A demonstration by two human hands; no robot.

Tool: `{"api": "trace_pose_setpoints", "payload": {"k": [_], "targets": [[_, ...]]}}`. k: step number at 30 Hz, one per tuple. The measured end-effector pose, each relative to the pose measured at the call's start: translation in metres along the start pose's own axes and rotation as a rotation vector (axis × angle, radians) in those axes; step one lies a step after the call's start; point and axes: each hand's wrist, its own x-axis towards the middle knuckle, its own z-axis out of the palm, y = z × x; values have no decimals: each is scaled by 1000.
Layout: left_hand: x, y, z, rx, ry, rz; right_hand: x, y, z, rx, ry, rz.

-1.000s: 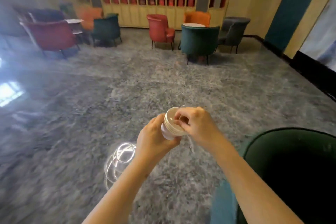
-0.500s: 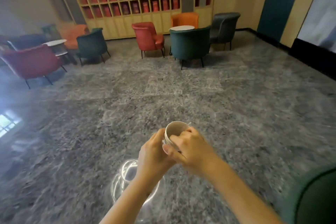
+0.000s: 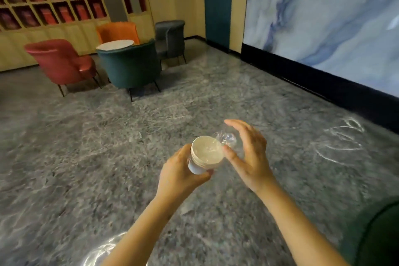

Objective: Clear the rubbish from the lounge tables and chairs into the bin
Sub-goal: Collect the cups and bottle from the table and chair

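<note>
My left hand (image 3: 181, 173) grips the white paper cup (image 3: 207, 153) above the grey floor (image 3: 108, 147). At its right rim a crumpled clear wrapper (image 3: 225, 137) sits under the loosely arched fingers of my right hand (image 3: 250, 153); I cannot tell whether they pinch it.

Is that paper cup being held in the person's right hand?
No, the left hand grips the paper cup, while the right hand hovers beside its rim with fingers spread.

**A:** Cup status?
**B:** White nested paper cups (image 3: 206, 153), mouth tilted up toward the camera, gripped by the left hand (image 3: 181, 176).
**A:** Wrapper?
**B:** Crumpled clear plastic wrapper (image 3: 225, 138) at the rim's right edge, beside the right hand (image 3: 248, 153) thumb.
</note>
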Motion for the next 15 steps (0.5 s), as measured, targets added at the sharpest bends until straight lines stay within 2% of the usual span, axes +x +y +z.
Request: {"api": "trace_pose_setpoints", "payload": {"k": [2, 5, 7, 12, 15], "targets": [[53, -6, 17, -31, -53, 61, 26, 38, -3, 44, 47, 201], [130, -4, 44, -45, -140, 147, 57, 91, -4, 229, -57, 496], [176, 3, 64, -53, -215, 199, 76, 118, -5, 356, -76, 621], [263, 34, 132, -54, -402, 359, 111, 185, -25, 476, 125, 696], [300, 60, 185, -25, -490, 458, 126, 232, -48, 396, 355, 688]]}}
